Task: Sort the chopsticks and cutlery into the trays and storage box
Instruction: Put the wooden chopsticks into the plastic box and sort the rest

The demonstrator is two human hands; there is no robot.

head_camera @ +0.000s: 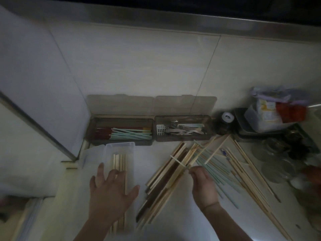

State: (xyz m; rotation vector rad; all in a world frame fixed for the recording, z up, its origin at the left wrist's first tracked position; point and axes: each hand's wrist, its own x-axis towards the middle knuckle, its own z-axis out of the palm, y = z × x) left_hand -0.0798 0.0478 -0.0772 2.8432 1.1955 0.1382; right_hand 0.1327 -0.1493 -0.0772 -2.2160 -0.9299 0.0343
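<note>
The left hand (111,192), fingers spread wide, hovers over the clear storage box (119,150) of wooden chopsticks (119,161). The right hand (204,185) pinches a chopstick from the loose pile (166,173) mid-counter.

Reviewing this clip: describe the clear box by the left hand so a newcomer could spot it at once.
Against the white tiled wall stand two dark smoky trays. Just in front of the left one lies the clear plastic storage box, running toward the person, with the open left hand over it. Unlike the trays, it is colourless and holds only pale wooden chopsticks.
</note>
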